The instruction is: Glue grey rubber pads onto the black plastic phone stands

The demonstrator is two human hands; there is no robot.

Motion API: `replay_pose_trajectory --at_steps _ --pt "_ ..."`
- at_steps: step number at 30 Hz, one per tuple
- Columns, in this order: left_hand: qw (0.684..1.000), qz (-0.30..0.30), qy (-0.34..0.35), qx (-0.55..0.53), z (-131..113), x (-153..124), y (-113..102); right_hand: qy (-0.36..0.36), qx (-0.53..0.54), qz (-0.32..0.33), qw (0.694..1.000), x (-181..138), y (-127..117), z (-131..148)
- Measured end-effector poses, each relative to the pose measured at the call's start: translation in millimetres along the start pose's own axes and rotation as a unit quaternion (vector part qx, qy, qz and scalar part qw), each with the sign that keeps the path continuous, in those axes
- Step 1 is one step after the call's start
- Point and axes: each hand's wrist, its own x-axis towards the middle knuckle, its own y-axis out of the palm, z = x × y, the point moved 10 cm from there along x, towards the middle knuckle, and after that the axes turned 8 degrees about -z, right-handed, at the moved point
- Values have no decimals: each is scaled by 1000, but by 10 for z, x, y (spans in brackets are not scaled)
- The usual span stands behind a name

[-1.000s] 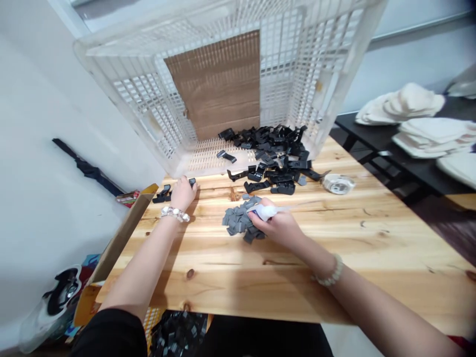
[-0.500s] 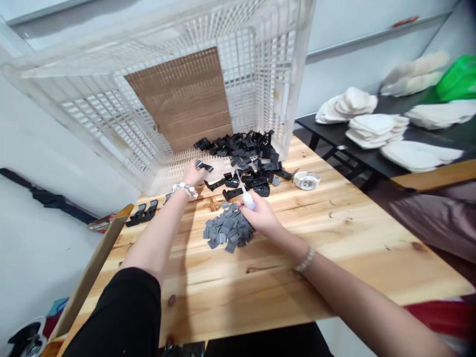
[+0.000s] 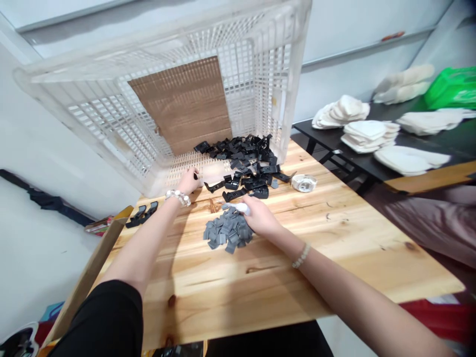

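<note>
My left hand [image 3: 189, 181] is at the front of the crate's floor, fingers curled round a black bent plastic part [image 3: 196, 176]; only a small dark bit of it shows. In my right hand [image 3: 258, 214] is a white-handled tool with a thin pointed tip [image 3: 242, 208]; its exact kind I cannot make out. The tip points left, over the top of a heap of small grey flat pieces [image 3: 227, 229]. Just beyond that heap lie several loose black plastic parts [image 3: 235, 194], and more are piled [image 3: 245, 148] in the crate.
A white plastic crate [image 3: 273, 106] lies on its side on the wooden table [image 3: 316, 248], with cardboard [image 3: 186, 101] inside. A roll of clear tape [image 3: 304, 183] sits at right. More black parts [image 3: 141, 214] stand at the left edge. White stacks [image 3: 368, 135] occupy a dark table behind.
The white-handled tool has swung from pointing up at the black parts to pointing left over the grey heap. My left hand has turned, hiding most of the black part. The view shifted slightly.
</note>
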Motion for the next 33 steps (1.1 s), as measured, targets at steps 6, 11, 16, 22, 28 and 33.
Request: replay_pose_trajectory --at_steps 6,11,16,22,28,33 --pt "978 -4 -16 -208 -199 -694 -330 -16 29 24 999 11 25 3" --pt "856 157 -182 -458 -303 -1691 -43 44 127 -31 991 -6 -97 -19" --pt "743 233 -263 -569 -463 -2311 134 91 244 -20 965 -50 -79 114" --pt "754 185 -217 -592 -445 -2302 49 169 353 6 920 -175 39 151" --pt "753 206 -213 -587 -419 -2354 124 196 364 37 910 -290 134 210" --pt "760 224 -173 -585 -550 -2374 51 219 368 46 903 -342 180 215"
